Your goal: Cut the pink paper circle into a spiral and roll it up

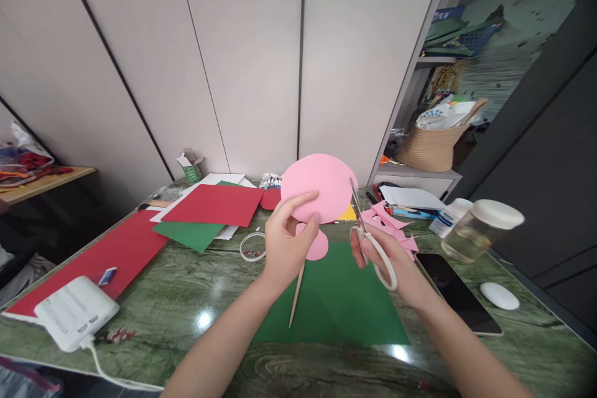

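Note:
My left hand point(289, 239) is closed on a large pink paper circle point(321, 183), thumb and fingers pinching its lower left part. In my right hand point(392, 255) are white-handled scissors point(387, 270), with fingers through the loops. Their blades point up and meet the right edge of the circle. Beneath the left hand, a smaller pink paper piece point(318, 247) with a rounded edge is partly hidden. A pencil point(296, 298) lies on a green paper sheet point(345, 305) below the hands.
Pink paper scraps point(389, 224) lie right of the scissors. Red sheets point(214, 204), a tape roll point(252, 247) and a white charger point(77, 312) are to the left. On the right are a phone point(457, 292), a white mouse point(500, 296) and a lidded jar point(476, 233).

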`<state>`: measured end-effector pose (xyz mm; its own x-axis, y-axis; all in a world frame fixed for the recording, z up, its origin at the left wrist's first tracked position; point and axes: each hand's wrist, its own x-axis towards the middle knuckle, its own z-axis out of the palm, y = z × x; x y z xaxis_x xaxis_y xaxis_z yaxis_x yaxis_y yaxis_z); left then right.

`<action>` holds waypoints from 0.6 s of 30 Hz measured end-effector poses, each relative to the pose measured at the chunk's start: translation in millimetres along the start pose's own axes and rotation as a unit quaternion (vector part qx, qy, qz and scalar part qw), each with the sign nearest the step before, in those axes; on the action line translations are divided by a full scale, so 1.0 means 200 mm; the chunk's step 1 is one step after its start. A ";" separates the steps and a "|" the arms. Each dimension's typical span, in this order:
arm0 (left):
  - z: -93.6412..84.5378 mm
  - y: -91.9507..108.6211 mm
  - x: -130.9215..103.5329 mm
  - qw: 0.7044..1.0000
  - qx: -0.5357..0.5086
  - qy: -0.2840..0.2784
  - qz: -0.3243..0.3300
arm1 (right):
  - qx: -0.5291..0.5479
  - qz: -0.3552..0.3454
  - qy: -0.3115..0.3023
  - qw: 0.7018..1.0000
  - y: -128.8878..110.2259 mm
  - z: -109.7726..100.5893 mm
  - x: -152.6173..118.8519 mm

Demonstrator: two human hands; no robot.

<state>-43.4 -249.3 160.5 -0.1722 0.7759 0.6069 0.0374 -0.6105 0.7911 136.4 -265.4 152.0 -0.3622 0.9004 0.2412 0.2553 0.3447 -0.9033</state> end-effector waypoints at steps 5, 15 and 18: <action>-0.01 0.01 0.01 1.000 0.001 -0.004 0.004 | -0.005 -0.001 0.002 1.000 0.00 -0.01 0.00; 0.00 0.00 0.00 1.000 -0.010 -0.009 0.003 | 0.004 0.001 -0.004 1.000 0.02 0.00 0.00; 0.00 0.00 0.00 1.000 -0.006 -0.006 -0.007 | -0.001 -0.001 -0.003 1.000 0.03 0.00 0.00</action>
<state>-43.8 -249.4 160.0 -0.1612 0.7856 0.5974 0.0235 -0.6021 0.7981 137.8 -262.6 146.6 -0.3672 0.8983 0.2412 0.2567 0.3471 -0.9020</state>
